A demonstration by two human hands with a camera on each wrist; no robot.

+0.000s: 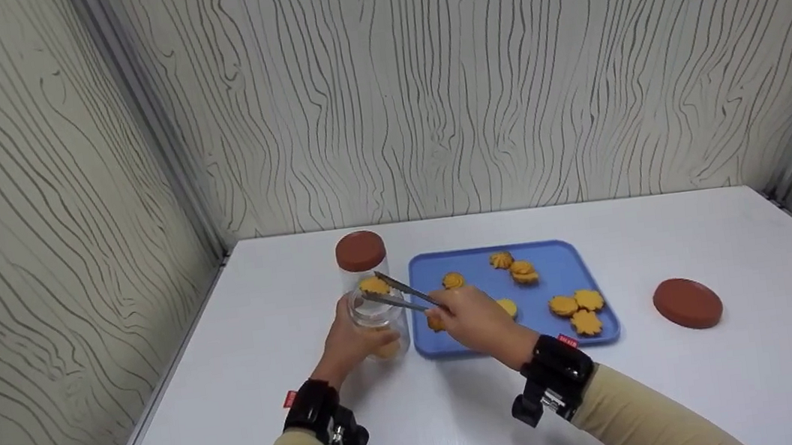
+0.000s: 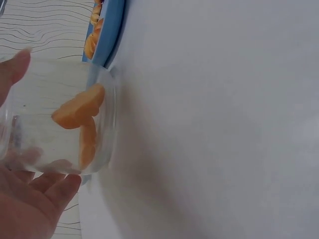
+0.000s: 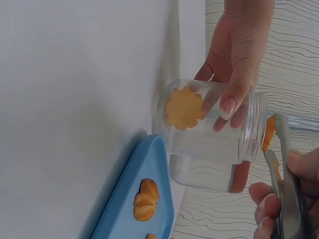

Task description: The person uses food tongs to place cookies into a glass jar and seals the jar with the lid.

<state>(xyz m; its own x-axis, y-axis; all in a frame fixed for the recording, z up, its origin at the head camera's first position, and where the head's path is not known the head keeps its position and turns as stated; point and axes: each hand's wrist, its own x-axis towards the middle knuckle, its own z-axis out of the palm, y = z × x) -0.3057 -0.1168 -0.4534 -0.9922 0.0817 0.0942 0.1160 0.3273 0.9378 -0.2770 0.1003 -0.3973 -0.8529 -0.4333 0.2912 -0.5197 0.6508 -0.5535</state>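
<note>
I watch the left hand [image 1: 356,339] curl its fingers round the open jar [image 3: 207,138]; the right hand [image 1: 474,316] grips tongs [image 3: 295,206], a cookie [image 1: 374,285] between their tips at the jar's mouth, possibly touching the rim.

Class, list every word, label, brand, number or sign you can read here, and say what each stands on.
No text is legible.
Red tag on right wrist strap: pale lettering, too small to read.
Red tag on left wrist strap: too small to read.
Open jar, lidded jar, blue tray: no writing visible.
</note>
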